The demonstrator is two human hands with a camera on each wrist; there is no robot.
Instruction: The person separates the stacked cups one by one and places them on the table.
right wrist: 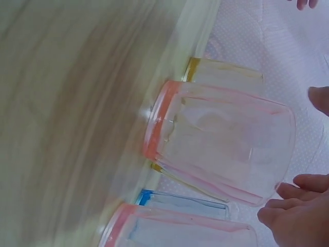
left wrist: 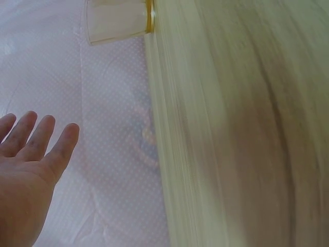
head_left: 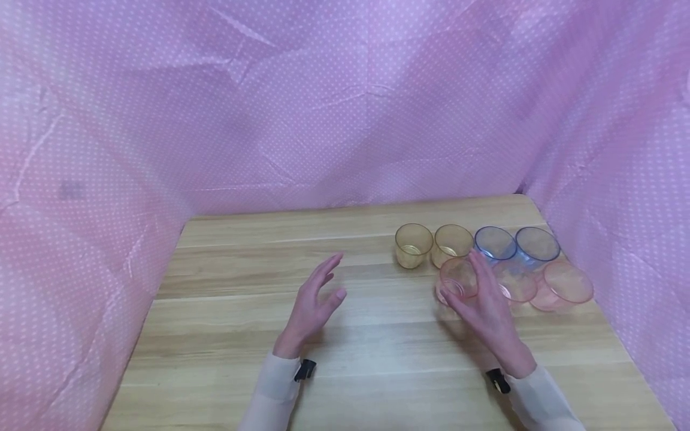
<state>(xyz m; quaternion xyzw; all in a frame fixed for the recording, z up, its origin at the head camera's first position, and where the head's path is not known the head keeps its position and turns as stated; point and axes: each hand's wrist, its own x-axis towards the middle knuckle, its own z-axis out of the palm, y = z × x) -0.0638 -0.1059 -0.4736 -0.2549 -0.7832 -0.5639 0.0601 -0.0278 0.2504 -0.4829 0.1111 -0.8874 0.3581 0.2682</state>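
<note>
My right hand (head_left: 490, 314) is around the rim of the leftmost pink clear cup (head_left: 455, 276), thumb on the near side and fingers on the far side. In the right wrist view, the thumb (right wrist: 320, 99) stands apart from this cup (right wrist: 221, 146), while the fingertips (right wrist: 280, 206) are beside its rim; whether they touch cannot be told. My left hand (head_left: 312, 305) hovers over the table with fingers extended, holding nothing. Further pink cups (head_left: 516, 284) (head_left: 570, 284) stand to the right, partly overlapped by the right hand in the head view.
Behind the pink cups, two amber cups (head_left: 413, 246) (head_left: 451, 244) and two blue cups (head_left: 495, 243) (head_left: 537, 245) form a back row. All stand upright on the wooden table (head_left: 226, 323). Pink dotted cloth (head_left: 302, 108) hangs at its back and sides.
</note>
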